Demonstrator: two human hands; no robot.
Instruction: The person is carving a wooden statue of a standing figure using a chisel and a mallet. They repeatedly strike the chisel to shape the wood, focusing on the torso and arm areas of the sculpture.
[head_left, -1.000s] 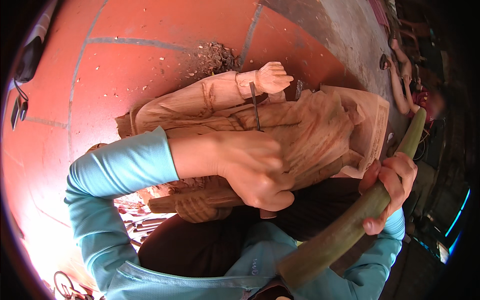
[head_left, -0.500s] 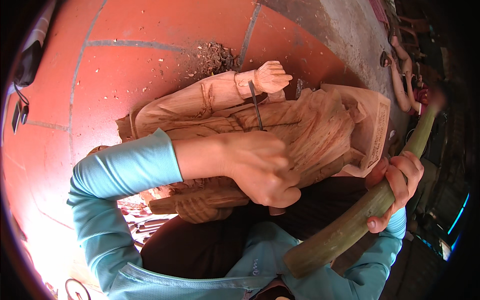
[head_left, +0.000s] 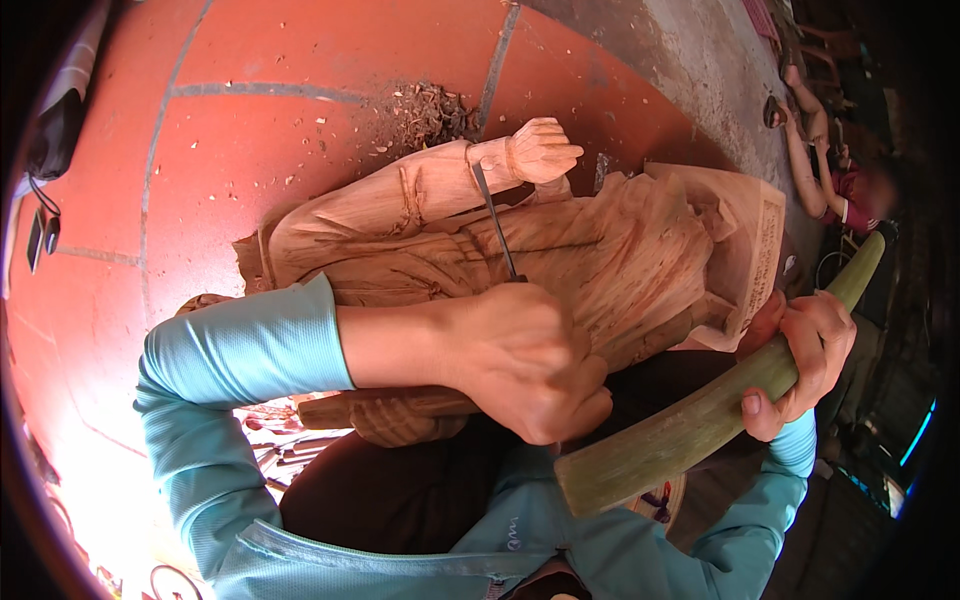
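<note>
A pale wooden carved statue [head_left: 600, 250] lies across my lap, its carved fist [head_left: 540, 150] pointing up toward the red floor. My left hand [head_left: 530, 365] is closed around a chisel [head_left: 495, 220] whose thin metal blade rests against the statue near the sleeve. My right hand [head_left: 805, 350] grips a long greenish wooden mallet [head_left: 700, 410], held low at the right with its thick end near my chest. Both arms wear light blue sleeves.
Wood chips [head_left: 425, 105] lie scattered on the red tiled floor [head_left: 250, 140]. Several carving tools [head_left: 290, 450] lie on the floor under my left arm. Another person [head_left: 840, 170] sits at the far right by a grey concrete strip.
My right hand has swung the mallet, its far end dipping and the thick end coming nearer my left hand. The left hand and chisel have stayed on the statue.
</note>
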